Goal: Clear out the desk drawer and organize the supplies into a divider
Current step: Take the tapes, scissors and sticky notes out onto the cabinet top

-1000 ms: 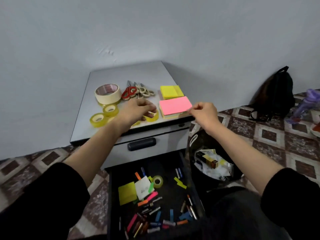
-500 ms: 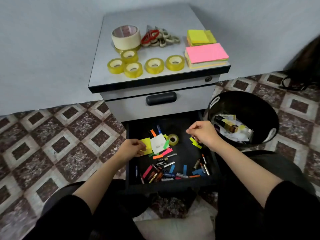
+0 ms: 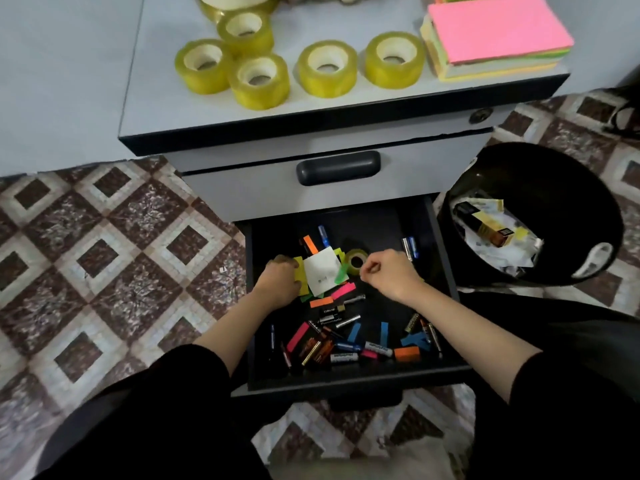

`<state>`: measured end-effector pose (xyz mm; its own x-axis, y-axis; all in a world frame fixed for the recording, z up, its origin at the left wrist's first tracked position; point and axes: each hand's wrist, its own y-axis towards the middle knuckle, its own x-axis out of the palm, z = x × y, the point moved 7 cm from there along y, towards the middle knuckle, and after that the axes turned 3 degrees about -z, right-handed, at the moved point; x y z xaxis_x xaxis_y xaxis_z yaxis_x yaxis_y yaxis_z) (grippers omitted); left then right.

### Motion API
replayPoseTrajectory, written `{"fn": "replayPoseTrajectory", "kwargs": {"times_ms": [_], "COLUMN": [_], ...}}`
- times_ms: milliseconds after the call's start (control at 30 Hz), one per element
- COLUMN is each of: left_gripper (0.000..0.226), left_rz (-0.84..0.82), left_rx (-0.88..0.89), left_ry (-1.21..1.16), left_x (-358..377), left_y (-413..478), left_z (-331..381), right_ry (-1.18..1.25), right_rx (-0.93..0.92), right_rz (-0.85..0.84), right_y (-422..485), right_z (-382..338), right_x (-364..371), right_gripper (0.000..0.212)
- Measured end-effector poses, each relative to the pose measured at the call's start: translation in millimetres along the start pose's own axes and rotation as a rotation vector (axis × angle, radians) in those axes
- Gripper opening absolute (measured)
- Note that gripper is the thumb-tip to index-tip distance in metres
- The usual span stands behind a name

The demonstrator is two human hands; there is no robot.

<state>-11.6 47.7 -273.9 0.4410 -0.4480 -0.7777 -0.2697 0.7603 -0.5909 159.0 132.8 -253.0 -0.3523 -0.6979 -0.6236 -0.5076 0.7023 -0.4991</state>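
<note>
1. The yellow note pad (image 3: 302, 276) lies near the left wall of the open drawer (image 3: 374, 226).
2. I judge it is best lifted level, so the white sheet (image 3: 322, 271) overlapping it slides off cleanly.
3. The left hand (image 3: 278, 282) curls round the pad's left edge, gripping it.
4. The right hand (image 3: 391, 275) is beside the tape roll (image 3: 356, 260) with its fingers curled. I cannot tell whether it holds anything.
</note>
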Motion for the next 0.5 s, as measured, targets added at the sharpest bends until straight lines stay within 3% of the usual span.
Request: {"fn": "replayPoseTrajectory", "kwargs": {"times_ms": [67,267,500], "left_gripper": [0.049,0.068,0.074], "left_rz": [-0.029,-0.107,-0.143], "left_rx": [0.018,-0.055,-0.089], "left_ry": [0.104,0.189,0.195], "left_x": [4,25,55], "left_y": [7,18,15], "left_z": [1,-16,-21], "right_ry": [-0.089,-0.495,-0.618], "right_rx": [-0.028,-0.249,-0.199], "right_rz": [-0.013,-0.199,-0.285], "right_y": [12,40,58], "right_z": [-8,-47,-45], "right_x": [9,53,76], "right_gripper": [0.017,0.06,0.071]}}
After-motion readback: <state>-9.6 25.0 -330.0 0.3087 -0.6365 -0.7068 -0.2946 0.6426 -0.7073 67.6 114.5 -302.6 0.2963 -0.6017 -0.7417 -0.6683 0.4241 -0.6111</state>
